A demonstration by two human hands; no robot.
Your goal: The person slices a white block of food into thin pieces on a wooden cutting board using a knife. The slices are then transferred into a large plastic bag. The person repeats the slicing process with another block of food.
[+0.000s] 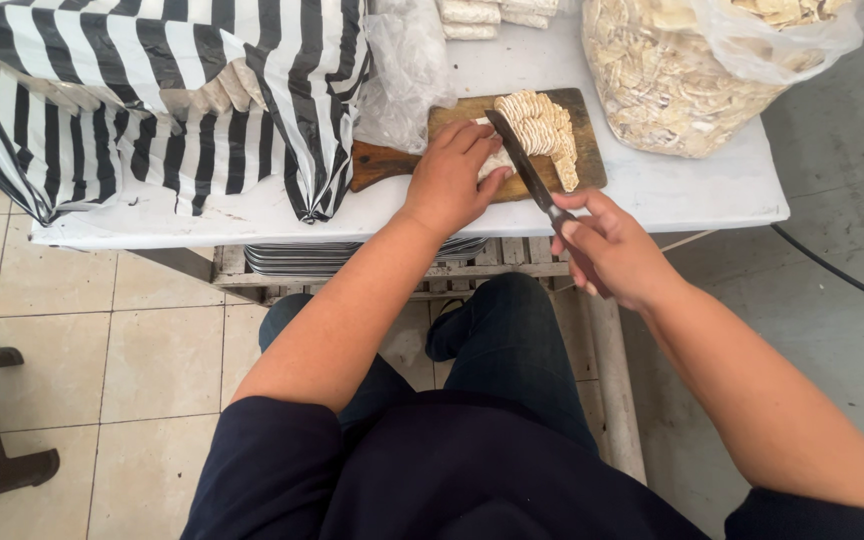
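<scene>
A white table [672, 195] lay ahead of both hands. On its wooden cutting board [452, 118], the left hand [449, 180] pressed pale sliced pieces [542, 130]. The right hand [612, 250], apart, clasped a knife [522, 160] between them.

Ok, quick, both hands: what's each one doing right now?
Left hand: pressed flat on pale food on the cutting board, gripping nothing.
Right hand: closed on the knife handle.
</scene>
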